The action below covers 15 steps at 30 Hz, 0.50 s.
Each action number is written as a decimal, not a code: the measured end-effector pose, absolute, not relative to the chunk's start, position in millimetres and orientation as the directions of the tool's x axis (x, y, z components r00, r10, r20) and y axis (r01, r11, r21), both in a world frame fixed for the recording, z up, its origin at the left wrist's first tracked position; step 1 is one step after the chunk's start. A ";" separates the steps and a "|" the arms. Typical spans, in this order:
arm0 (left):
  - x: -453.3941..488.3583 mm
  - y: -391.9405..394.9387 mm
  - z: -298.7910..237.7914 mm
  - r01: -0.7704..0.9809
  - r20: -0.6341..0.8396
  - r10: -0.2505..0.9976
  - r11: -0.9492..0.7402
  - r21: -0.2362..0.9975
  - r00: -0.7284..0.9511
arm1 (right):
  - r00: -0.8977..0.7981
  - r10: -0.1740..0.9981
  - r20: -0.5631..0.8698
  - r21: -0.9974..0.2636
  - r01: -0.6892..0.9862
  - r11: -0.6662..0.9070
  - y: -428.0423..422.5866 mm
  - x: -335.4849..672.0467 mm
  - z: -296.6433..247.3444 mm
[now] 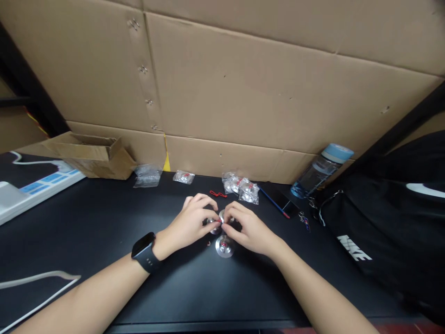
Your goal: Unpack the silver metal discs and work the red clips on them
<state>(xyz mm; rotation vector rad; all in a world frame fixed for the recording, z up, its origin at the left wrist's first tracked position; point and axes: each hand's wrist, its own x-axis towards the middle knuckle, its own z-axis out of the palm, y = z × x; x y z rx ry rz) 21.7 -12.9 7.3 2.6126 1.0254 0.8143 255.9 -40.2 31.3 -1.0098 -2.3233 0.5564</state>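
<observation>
My left hand (200,217), with a dark smartwatch (143,248) on its wrist, is closed in a pinch on a small red cord (219,221) above a shiny round metal disc (214,229). My right hand (245,226) meets it from the other side, thumb and fingers pinched together; what lies between them is hidden. Another metal disc shows partly behind the fingertips. Just below the hands, one more metal disc (225,247), like a finger cymbal with a red centre, lies flat on the black table. Red cord loops (218,194) lie beyond my fingers.
Bagged metal discs (248,191) and a single bagged disc (184,176) lie at the back, beside empty-looking clear bags (148,176). An open cardboard box (93,155) and a power strip (45,188) are left; a phone (283,202), water bottle (320,171) and black bag (385,222) right.
</observation>
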 end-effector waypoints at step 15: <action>18.3 -11.6 15.3 0.652 0.396 0.781 -0.623 0.432 0.483 | -0.667 0.692 0.275 -0.627 0.421 0.655 -34.7 260.9 25.9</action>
